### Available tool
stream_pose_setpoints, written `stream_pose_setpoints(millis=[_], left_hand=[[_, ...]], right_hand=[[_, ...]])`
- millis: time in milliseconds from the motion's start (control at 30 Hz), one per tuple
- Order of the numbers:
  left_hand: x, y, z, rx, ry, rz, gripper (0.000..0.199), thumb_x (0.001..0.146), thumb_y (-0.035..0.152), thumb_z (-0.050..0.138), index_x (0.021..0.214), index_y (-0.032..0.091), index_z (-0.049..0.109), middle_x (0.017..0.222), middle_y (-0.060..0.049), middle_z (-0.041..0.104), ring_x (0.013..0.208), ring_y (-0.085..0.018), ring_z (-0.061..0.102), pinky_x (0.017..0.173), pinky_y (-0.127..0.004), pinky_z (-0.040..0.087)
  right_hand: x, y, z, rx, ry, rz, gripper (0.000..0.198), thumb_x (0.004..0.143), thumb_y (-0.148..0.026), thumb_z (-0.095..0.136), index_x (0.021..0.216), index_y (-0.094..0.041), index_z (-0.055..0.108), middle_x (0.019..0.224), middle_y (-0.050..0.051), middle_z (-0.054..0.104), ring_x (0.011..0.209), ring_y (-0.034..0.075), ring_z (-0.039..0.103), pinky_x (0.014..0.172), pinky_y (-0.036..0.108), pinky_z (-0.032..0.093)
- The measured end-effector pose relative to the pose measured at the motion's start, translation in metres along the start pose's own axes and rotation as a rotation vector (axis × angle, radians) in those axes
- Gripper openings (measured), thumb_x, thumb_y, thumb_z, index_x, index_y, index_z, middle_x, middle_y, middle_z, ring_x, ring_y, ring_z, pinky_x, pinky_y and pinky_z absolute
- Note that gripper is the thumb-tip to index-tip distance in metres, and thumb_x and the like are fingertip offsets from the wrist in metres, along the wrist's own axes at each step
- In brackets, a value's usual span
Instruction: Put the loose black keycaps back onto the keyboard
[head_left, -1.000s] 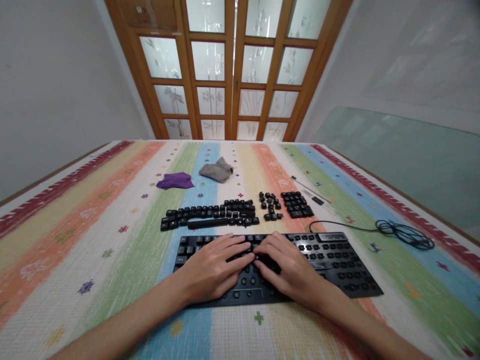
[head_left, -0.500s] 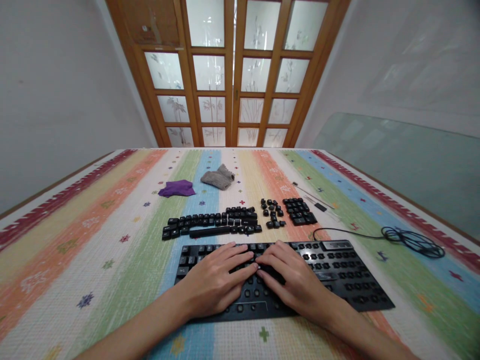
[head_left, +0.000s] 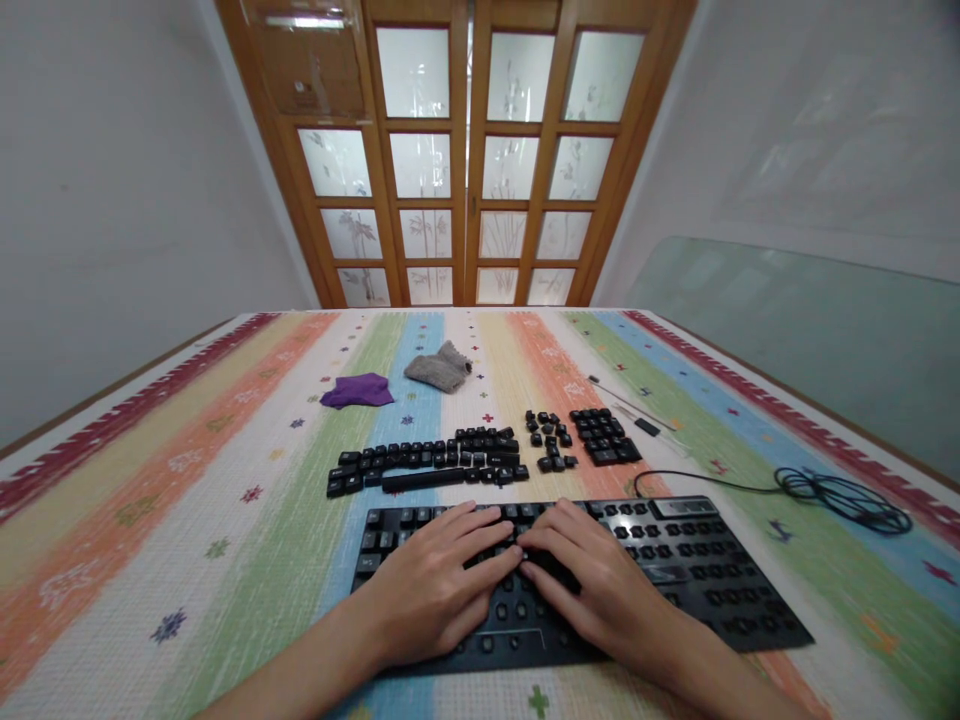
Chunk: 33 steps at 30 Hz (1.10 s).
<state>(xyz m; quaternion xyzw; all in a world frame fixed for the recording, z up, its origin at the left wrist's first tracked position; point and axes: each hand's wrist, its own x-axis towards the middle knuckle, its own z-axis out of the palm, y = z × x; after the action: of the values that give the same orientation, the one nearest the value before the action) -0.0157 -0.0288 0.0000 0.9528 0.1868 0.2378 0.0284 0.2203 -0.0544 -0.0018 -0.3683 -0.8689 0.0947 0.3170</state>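
Note:
A black computer keyboard [head_left: 517, 640] lies across the near table. Keycaps remain at its upper left, while the lower rows and right side show bare key switches. My left hand [head_left: 442, 580] rests over its left half, fingers stretched out, the index tip close to my right fingertips. My right hand [head_left: 592, 575] is curled over the middle, thumb and index tips drawn near each other at one key position; whatever is between them is too small to make out. Beyond the keyboard lie removed keycaps [head_left: 427, 455], including a long spacebar [head_left: 424, 480].
More loose keycaps [head_left: 551, 440] and a block of number-pad keycaps [head_left: 604, 435] lie at right. A purple cloth [head_left: 358, 390] and a grey cloth [head_left: 439, 368] are farther back. A thin brush-like tool [head_left: 630, 400] and the coiled cable [head_left: 844, 497] lie on the striped tablecloth [head_left: 225, 600].
The view has tilted up slightly, so everything sits a little lower in the picture. Both hands keep nearly the same place on the keyboard.

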Motion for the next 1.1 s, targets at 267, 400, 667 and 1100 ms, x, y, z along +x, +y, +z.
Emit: stream_pose_setpoints(millis=[267, 400, 667, 1100], left_hand=[[-0.0007, 0.0007, -0.0004, 0.007, -0.001, -0.002, 0.043, 0.089, 0.009, 0.05, 0.131, 0.015, 0.057, 0.133, -0.011, 0.064, 0.131, -0.026, 0.055, 0.111, -0.048, 0.046], [-0.0007, 0.0015, -0.0008, 0.028, 0.002, 0.0, 0.042, 0.089, 0.01, 0.052, 0.13, 0.017, 0.059, 0.134, -0.011, 0.063, 0.132, -0.026, 0.054, 0.111, -0.049, 0.047], [-0.0003, 0.0024, -0.0003, 0.046, -0.016, -0.002, 0.043, 0.088, 0.01, 0.053, 0.131, 0.016, 0.057, 0.134, -0.01, 0.063, 0.131, -0.025, 0.054, 0.112, -0.046, 0.046], [-0.0028, -0.0013, 0.0062, 0.103, 0.041, 0.028, 0.047, 0.086, 0.01, 0.054, 0.132, 0.017, 0.056, 0.131, -0.01, 0.065, 0.131, -0.025, 0.055, 0.112, -0.045, 0.046]], right_hand=[[-0.0022, 0.0003, -0.0002, 0.014, -0.012, 0.039, 0.015, 0.095, -0.013, 0.051, 0.105, -0.017, 0.063, 0.095, 0.008, 0.063, 0.09, 0.023, 0.056, 0.08, 0.041, 0.051], [-0.001, 0.0008, 0.0009, 0.029, -0.024, 0.054, 0.015, 0.094, -0.013, 0.053, 0.103, -0.017, 0.063, 0.095, 0.008, 0.063, 0.089, 0.022, 0.057, 0.079, 0.04, 0.051], [-0.0015, 0.0006, 0.0019, 0.01, -0.043, 0.048, 0.014, 0.094, -0.012, 0.05, 0.1, -0.018, 0.061, 0.094, 0.007, 0.064, 0.089, 0.022, 0.059, 0.079, 0.038, 0.052], [-0.0004, 0.0011, 0.0005, -0.038, -0.057, 0.062, 0.014, 0.091, -0.011, 0.052, 0.099, -0.018, 0.062, 0.094, 0.006, 0.066, 0.089, 0.021, 0.061, 0.081, 0.034, 0.053]])
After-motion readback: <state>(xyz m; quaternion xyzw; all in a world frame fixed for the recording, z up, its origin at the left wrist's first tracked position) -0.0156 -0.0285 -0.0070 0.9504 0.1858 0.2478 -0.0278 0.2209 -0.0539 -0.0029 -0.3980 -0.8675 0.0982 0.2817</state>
